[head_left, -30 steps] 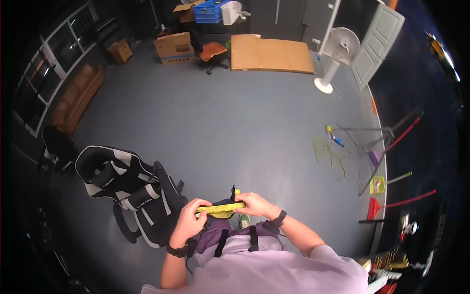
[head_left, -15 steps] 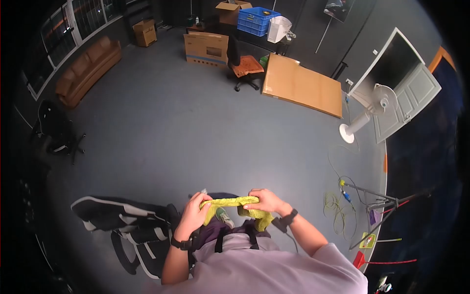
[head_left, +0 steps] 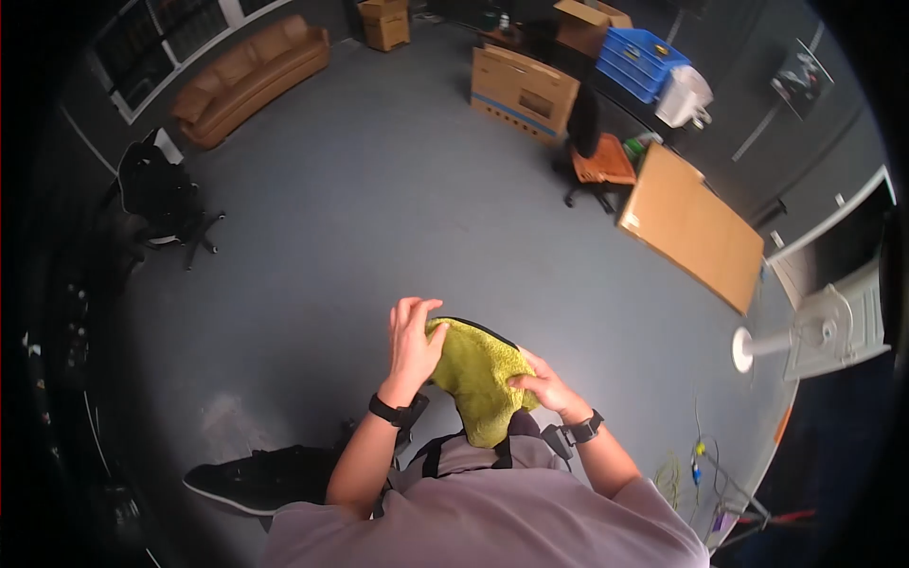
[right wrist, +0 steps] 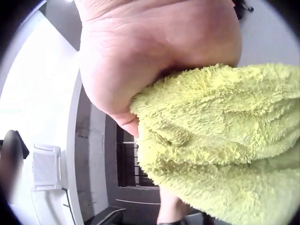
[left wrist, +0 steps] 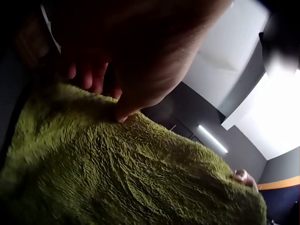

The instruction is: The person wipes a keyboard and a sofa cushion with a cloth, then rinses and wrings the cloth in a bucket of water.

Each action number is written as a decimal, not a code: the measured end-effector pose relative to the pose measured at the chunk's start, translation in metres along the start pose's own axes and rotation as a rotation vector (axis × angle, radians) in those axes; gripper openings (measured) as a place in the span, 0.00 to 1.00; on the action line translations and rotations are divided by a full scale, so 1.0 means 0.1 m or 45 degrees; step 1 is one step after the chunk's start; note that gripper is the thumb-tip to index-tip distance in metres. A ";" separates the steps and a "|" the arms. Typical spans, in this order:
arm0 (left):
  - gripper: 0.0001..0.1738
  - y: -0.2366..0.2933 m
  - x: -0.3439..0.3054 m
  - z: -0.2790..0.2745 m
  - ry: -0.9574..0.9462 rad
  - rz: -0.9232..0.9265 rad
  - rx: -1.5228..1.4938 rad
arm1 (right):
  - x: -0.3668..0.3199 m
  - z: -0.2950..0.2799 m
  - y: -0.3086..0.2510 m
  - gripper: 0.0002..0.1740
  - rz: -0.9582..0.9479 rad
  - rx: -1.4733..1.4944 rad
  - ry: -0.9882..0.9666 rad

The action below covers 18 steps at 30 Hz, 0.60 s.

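Note:
A fluffy yellow-green towel (head_left: 478,379) with a dark edge hangs spread between both hands, in front of the person's body. My left hand (head_left: 413,348) pinches its upper left edge between thumb and fingers; in the left wrist view the thumb (left wrist: 123,117) presses the near face. At the right side of the cloth, my right hand (head_left: 549,386) grips it with the thumb lying over the front. The right wrist view has the towel (right wrist: 220,136) bunched in folds against the palm, most fingers hidden behind it.
A black gaming chair (head_left: 265,478) stands close at the lower left. Farther off are a brown sofa (head_left: 251,80), a black office chair (head_left: 161,194), cardboard boxes (head_left: 521,90), a flat cardboard panel (head_left: 696,227) and a white fan (head_left: 819,331). Cables (head_left: 670,483) lie at the right.
The towel, earlier a narrow folded band between the hands, now hangs open as a broad sheet. Both hands moved up and forward, the left one higher. The head view has turned left.

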<state>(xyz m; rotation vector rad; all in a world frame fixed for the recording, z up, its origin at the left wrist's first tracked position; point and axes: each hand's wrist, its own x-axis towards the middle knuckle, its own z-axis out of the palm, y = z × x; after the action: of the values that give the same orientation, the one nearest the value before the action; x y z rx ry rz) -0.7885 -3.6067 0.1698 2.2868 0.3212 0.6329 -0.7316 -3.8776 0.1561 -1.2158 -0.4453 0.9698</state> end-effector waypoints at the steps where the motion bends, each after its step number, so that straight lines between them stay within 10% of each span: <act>1: 0.21 -0.15 0.26 0.07 -0.019 -0.032 0.050 | 0.39 -0.17 -0.05 0.39 0.026 0.007 0.019; 8: 0.09 -1.03 1.53 0.13 -0.243 -0.673 -0.584 | 3.22 -0.49 -0.85 0.41 0.199 -0.065 -0.167; 11: 0.25 -1.50 1.94 0.32 0.075 -0.972 -1.581 | 4.19 -0.11 -1.28 0.44 -0.314 -0.525 -0.546; 12: 0.25 -1.91 2.02 0.51 0.107 -0.972 -1.584 | 4.50 0.06 -1.66 0.46 -0.010 -0.623 -0.771; 14: 0.31 -2.72 2.26 0.74 -0.056 -0.398 -2.509 | 5.20 0.35 -1.82 0.46 -0.235 -1.270 -1.058; 18: 0.36 -3.44 3.33 0.54 0.438 -0.342 -1.597 | 6.52 0.76 -1.88 0.47 -0.514 -1.602 -1.209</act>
<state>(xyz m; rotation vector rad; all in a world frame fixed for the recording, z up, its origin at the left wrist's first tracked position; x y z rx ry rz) -0.4926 -3.2628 0.0079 0.9235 0.2650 0.7744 -0.3617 -3.3081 0.2260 -1.5450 -2.2013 0.8333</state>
